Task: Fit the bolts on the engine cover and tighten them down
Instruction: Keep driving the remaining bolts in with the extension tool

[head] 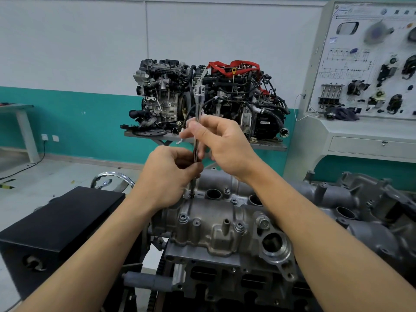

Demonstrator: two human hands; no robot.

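Forearms [94,251] come in bare from both lower corners and meet over the engine cover [209,235], a grey cast-metal piece at lower centre, seated on top of the engine just below the camera. Several bolts [183,218] are already in the cover's holes along the near edge and further back. A long chrome driver [197,109] stands nearly upright over the cover's far left edge with its tip down at the casting; what it seats on is too small to tell. The left hand [166,176] is curled round the lower shaft, just above the cover. The right hand [225,149] is higher up, with fingers and thumb pinching the shaft. The hands are close but apart, with a strip of shaft showing between them. A black box [56,221] sits left of the engine, with a chrome ring [112,176] behind it. Two complete engines [202,93] stand well back on a metal tabletop [267,145] against a white-and-teal wall. A training panel [364,64] with mounted car parts is at right.
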